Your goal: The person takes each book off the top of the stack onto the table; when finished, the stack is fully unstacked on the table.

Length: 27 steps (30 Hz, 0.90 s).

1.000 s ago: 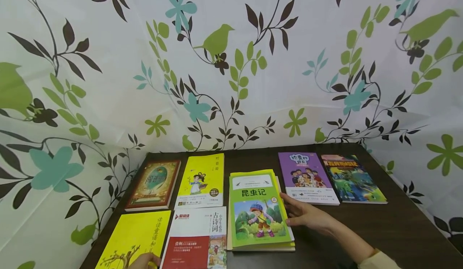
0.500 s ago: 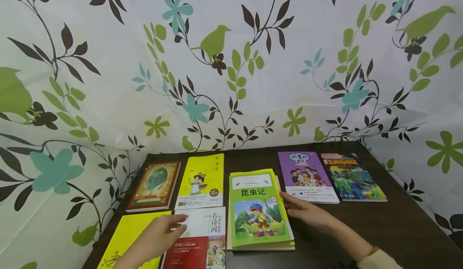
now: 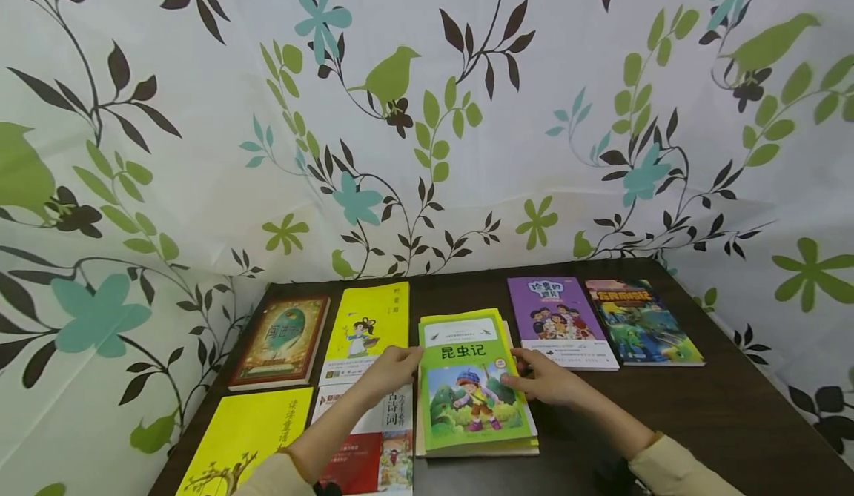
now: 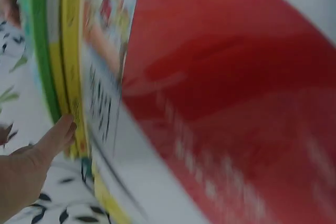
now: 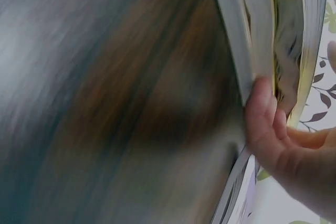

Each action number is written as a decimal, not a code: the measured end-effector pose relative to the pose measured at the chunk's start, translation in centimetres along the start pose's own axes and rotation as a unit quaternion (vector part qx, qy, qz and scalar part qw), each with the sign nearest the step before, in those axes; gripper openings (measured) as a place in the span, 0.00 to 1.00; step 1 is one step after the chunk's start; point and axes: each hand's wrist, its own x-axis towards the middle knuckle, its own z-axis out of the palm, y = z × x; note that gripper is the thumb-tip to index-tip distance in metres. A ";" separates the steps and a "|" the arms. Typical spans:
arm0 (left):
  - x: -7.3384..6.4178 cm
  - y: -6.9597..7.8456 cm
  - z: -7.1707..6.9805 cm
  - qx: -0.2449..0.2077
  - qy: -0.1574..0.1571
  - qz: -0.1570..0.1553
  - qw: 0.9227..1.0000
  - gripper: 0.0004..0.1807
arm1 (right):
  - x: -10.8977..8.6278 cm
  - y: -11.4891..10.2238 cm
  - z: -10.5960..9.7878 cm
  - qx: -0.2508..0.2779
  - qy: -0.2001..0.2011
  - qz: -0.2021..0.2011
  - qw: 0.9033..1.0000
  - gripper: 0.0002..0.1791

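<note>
A green picture-covered book (image 3: 472,422) tops a small stack of books in the middle of the dark table, with yellow and pale edges showing under it. At the stack's left side, my left hand (image 3: 390,374) touches the spines; in the left wrist view its fingertips rest on a yellow spine (image 4: 73,66). My right hand (image 3: 550,381) holds the right side, thumb at the cover's edge. In the right wrist view, fingers (image 5: 262,114) lie against the page edges (image 5: 257,30). Under my left forearm lies a red and white book (image 3: 353,463), partly covered.
To the left lie a yellow book with a tree (image 3: 247,437), a brown-framed book (image 3: 280,342) and another yellow book (image 3: 363,322). A purple book (image 3: 560,322) and a colourful book (image 3: 643,325) lie back right. Patterned cloth (image 3: 460,236) rises behind the table (image 3: 727,429).
My left hand has moved from the yellow book with the tree, over the red and white book, to the stack's left edge. My right hand stays at the stack's right side.
</note>
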 end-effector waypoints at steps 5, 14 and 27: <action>0.5 -0.3 1.3 -0.095 -0.026 -0.023 0.995 0.33 | 0.3 -0.2 0.8 -0.010 0.012 -0.007 1.000 0.45; 0.1 -1.3 1.3 -0.066 -0.025 -0.006 0.998 0.27 | 0.2 -0.8 1.0 -0.080 0.108 0.063 0.989 0.20; 0.4 -1.8 1.2 -0.038 -0.012 0.001 0.999 0.31 | -2.2 -1.9 0.9 -0.112 0.194 0.043 0.974 0.09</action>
